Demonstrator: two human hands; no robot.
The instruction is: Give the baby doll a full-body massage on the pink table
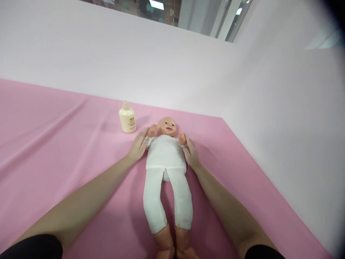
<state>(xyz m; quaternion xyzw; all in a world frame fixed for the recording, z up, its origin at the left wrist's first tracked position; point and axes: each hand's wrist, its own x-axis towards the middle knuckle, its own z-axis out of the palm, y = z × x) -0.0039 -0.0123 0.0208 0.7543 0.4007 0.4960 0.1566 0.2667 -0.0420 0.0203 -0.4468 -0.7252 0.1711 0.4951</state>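
On its back, face up, lies a baby doll point(166, 153) in a white top and white trousers, its bare feet toward me. My left hand point(138, 145) grips the doll's arm at the left of the view, the thumb near the white sleeve and the fingers along the outside of the doll's hand. On the other side my right hand point(191, 150) holds the doll's other arm in the same way. Both of the doll's hands are raised beside its head. My fingertips are partly hidden behind its arms.
A cream pump bottle point(127, 119) stands upright left of the doll's head. The pink sheet point(67, 144) has a few creases. White walls point(161, 72) rise along its far and right edges, with a window point(199, 16) above the far one.
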